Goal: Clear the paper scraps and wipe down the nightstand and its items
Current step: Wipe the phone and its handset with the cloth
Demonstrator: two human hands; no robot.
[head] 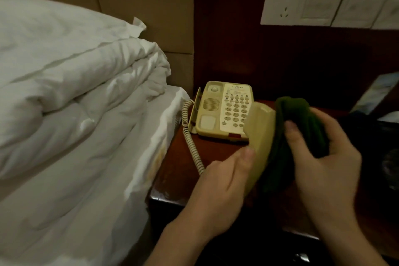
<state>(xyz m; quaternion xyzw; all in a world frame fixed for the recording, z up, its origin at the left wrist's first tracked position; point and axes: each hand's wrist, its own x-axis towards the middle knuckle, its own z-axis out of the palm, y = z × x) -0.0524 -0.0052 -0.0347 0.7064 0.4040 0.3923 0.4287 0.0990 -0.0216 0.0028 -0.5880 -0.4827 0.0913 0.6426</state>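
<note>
Cream handset — yellowed, half wrapped in green cloth.

No text can be read anywhere. The telephone on the nightstand carries a short line of print above its keypad, and small marks on its buttons, but all of it is too blurred to make out. The wall socket plate and the switches beside it show no lettering.

Dim, warm, soft-focus, edges bowed.
</note>
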